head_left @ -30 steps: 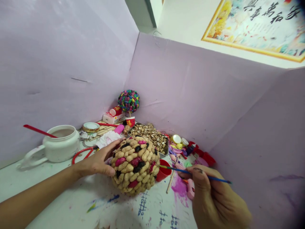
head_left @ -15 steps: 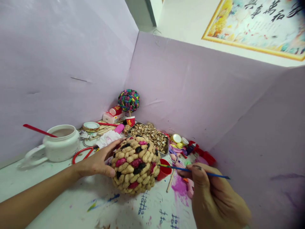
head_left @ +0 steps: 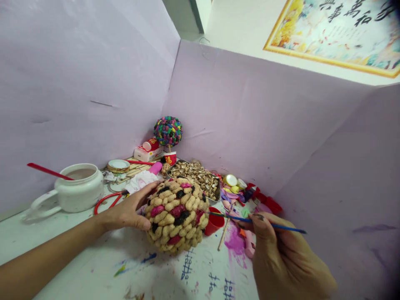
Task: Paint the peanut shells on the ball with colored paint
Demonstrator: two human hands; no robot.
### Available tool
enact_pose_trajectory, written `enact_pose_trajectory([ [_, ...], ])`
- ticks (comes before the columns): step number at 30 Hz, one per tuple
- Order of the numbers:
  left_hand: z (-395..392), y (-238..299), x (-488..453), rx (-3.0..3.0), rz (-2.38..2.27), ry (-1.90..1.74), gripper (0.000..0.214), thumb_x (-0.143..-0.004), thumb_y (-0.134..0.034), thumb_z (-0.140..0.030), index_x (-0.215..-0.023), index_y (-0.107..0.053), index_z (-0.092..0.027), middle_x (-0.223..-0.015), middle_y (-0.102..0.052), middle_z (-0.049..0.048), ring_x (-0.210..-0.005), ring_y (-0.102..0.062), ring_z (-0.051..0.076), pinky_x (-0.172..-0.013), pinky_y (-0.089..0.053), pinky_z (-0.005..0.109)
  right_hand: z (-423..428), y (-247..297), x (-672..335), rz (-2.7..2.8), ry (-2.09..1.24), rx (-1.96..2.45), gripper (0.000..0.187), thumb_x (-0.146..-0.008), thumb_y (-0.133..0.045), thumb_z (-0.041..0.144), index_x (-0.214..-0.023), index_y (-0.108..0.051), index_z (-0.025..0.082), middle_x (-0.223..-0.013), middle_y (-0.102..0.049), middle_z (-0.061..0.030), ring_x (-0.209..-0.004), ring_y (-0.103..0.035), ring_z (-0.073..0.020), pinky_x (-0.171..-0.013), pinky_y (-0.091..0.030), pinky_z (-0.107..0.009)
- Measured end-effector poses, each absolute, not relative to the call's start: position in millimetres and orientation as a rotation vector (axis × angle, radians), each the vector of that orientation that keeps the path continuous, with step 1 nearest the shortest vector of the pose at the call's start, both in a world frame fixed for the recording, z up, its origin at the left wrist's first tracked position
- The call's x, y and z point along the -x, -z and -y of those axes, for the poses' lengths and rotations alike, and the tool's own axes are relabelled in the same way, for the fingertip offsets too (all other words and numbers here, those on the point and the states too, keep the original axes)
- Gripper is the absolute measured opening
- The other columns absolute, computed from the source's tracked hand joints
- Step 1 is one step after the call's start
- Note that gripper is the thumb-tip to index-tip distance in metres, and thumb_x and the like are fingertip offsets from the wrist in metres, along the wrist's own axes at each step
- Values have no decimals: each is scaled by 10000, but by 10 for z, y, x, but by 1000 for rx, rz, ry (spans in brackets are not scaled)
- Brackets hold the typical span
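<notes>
A ball covered in peanut shells, some painted pink and black, sits on a small red cup on the paint-stained table. My left hand cups the ball's left side, fingers curved against it. My right hand pinches a thin blue paintbrush whose tip touches the right side of the ball.
A white mug with murky water and a red stick stands at left. Red scissors lie beside it. A metal tray of peanut shells, a multicoloured shell ball on a stand, and paint pots sit behind. Purple card walls enclose the table.
The brush tip has moved left from beside the red cup onto the ball's right side. My left hand has kept its hold.
</notes>
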State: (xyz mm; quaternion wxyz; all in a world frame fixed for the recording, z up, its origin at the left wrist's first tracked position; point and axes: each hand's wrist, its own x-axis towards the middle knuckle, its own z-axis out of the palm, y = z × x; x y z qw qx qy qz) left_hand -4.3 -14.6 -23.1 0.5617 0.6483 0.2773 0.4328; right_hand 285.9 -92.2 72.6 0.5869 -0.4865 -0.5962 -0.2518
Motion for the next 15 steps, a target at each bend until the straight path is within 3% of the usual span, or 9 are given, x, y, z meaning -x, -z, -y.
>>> enact_pose_trajectory([
  [10, 145, 226, 36, -1509, -657, -1027, 1113, -558, -881, -431, -1501, -307, -289, -1596, -320, 112, -1461, -213, 413, -1167, -169, 564, 916, -733, -2864, 1424, 587, 1108, 303, -916, -594, 423, -745, -704, 199, -516, -673, 34, -386, -565, -82, -426, -403, -193],
  [15, 154, 211, 37, -1512, -672, -1027, 1110, -556, -878, -438, -1500, -313, -293, -1590, -334, 108, -1449, -245, 419, -1160, -184, 574, 937, -772, -2831, 1485, 563, 1090, 295, -923, -587, 397, -725, -691, 204, -425, -578, 68, -316, -472, -61, -390, -367, -190],
])
